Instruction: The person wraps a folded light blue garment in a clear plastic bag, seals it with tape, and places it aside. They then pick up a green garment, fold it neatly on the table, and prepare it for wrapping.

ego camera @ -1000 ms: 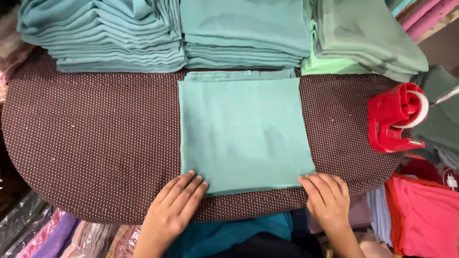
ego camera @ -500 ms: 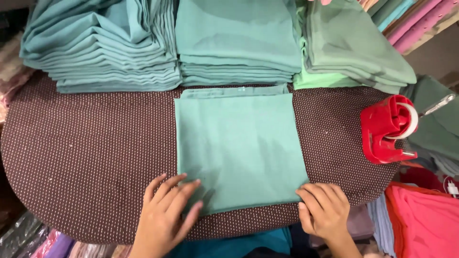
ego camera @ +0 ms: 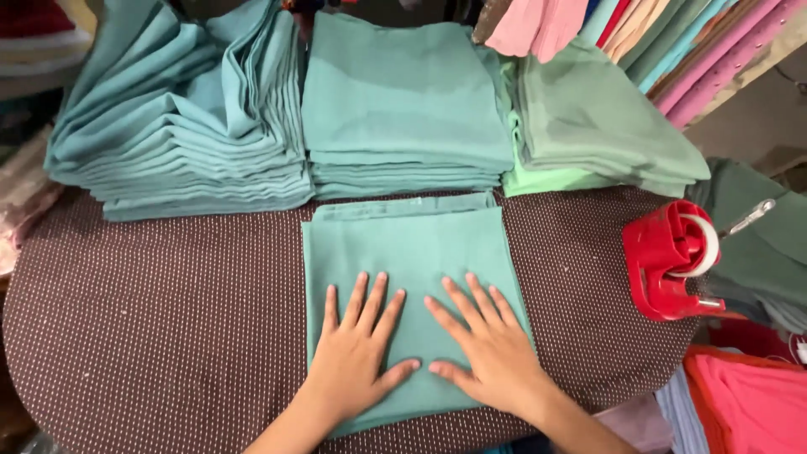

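Both hands are lying flat and open, fingers spread, grasping nothing. The left hand (ego camera: 357,357) is pressing palm-down on the near half of a folded teal cloth (ego camera: 412,252), and the right hand (ego camera: 487,353) is pressing beside it on the same cloth, thumbs nearly meeting between them. The cloth is resting under the palms and reaching away past the fingertips, on a brown dotted padded board (ego camera: 168,319) that is spreading out to the left of the left hand. Just beyond the cloth's far edge a stack of folded teal cloths (ego camera: 403,109) is sitting; farther left of it a blue-teal stack (ego camera: 185,134), and to the right a sage-green stack (ego camera: 597,126). Well to the right of the right hand a red tape dispenser (ego camera: 672,261) is standing at the board's edge.
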